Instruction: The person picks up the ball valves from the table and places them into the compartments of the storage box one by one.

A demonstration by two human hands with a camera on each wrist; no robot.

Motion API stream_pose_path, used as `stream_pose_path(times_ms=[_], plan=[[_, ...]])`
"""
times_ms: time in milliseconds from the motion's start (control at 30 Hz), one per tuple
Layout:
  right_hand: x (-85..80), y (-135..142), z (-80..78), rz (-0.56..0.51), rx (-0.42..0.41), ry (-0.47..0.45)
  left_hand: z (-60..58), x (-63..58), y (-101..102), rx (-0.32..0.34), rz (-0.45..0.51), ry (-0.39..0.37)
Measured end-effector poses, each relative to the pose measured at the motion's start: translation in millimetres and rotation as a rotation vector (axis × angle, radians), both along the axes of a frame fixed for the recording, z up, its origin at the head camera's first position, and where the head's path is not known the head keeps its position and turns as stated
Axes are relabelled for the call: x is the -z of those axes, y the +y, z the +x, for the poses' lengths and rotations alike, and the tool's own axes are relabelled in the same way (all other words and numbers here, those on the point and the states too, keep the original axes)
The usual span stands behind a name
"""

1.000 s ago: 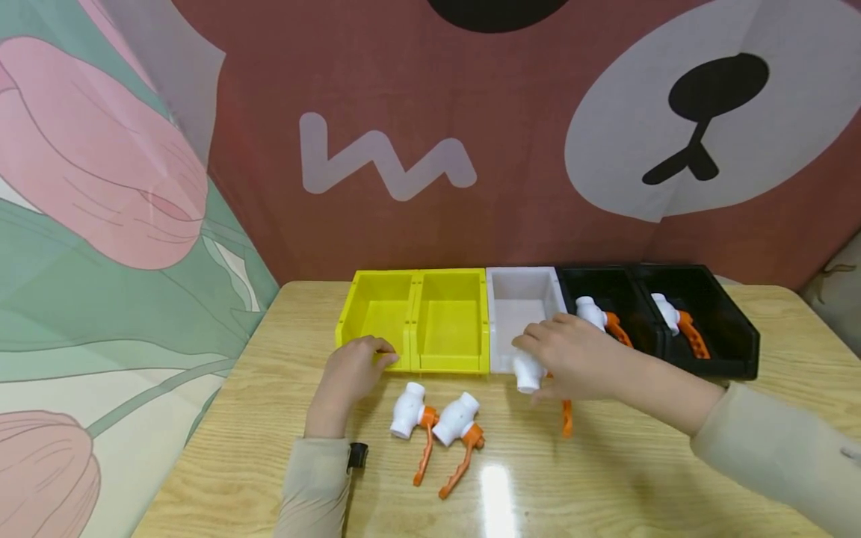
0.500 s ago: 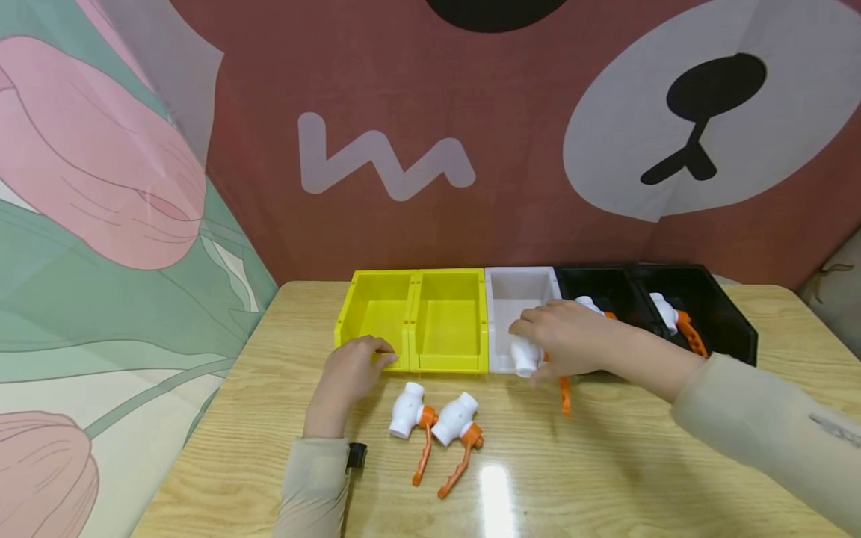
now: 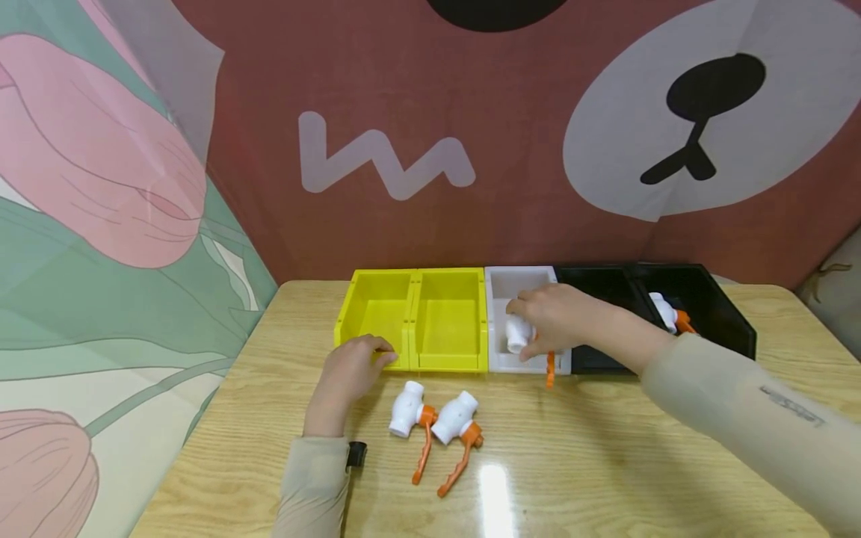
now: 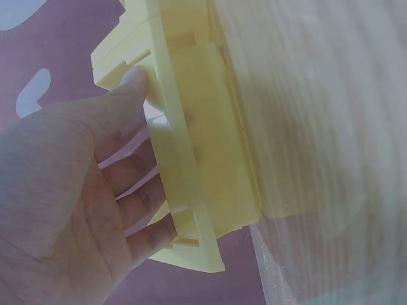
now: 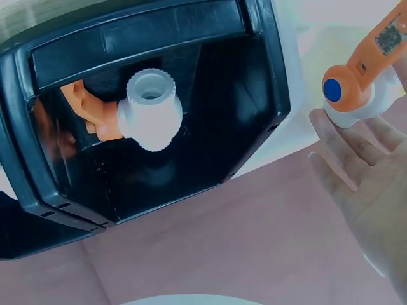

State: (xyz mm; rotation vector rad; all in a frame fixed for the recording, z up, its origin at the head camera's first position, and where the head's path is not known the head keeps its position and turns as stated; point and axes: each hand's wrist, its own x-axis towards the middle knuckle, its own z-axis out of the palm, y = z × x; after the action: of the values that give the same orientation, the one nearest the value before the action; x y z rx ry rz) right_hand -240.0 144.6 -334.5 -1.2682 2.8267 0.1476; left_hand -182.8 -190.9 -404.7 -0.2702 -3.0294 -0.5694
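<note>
My right hand (image 3: 561, 317) grips a white ball valve (image 3: 519, 334) with an orange lever, held over the white bin (image 3: 496, 359). In the right wrist view, the fingertips (image 5: 324, 127) touch the valve body beside its orange handle (image 5: 372, 54). My left hand (image 3: 353, 373) rests at the front rim of the leftmost yellow bin (image 3: 380, 321). The left wrist view shows its fingers (image 4: 137, 203) loosely bent behind the yellow rim (image 4: 178, 146). Two more ball valves, one left (image 3: 406, 409) and one right (image 3: 457, 418), lie on the table in front of the yellow bins.
A second yellow bin (image 3: 451, 317) adjoins the white one. Two black bins stand to the right; the outer black bin (image 3: 726, 329) holds a ball valve (image 3: 664, 311). The inner black bin's valve (image 5: 152, 114) shows in the right wrist view. A printed cloth (image 3: 403, 232) hangs behind.
My right hand has carried the ball valve away from me and slightly left, from the white bin's front edge to over its inside. The left hand stays in place.
</note>
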Motion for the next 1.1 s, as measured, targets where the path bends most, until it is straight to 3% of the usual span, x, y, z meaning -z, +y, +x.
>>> stream_pose_path(times_ms=[267, 833, 1100], plan=[[2.6, -7, -15.2, 0.007, 0.109, -0.071, -0.7, 0.9, -1, 0.01, 0.001, 0.001], [13.9, -12, -41.4, 0.006, 0.215, -0.12, -1.2, 1.7, 0, 0.01, -0.004, 0.002], [18.3, -16, -52.7, 0.007, 0.246, -0.095, 0.7, 0.4, 1, 0.004, -0.001, 0.0]])
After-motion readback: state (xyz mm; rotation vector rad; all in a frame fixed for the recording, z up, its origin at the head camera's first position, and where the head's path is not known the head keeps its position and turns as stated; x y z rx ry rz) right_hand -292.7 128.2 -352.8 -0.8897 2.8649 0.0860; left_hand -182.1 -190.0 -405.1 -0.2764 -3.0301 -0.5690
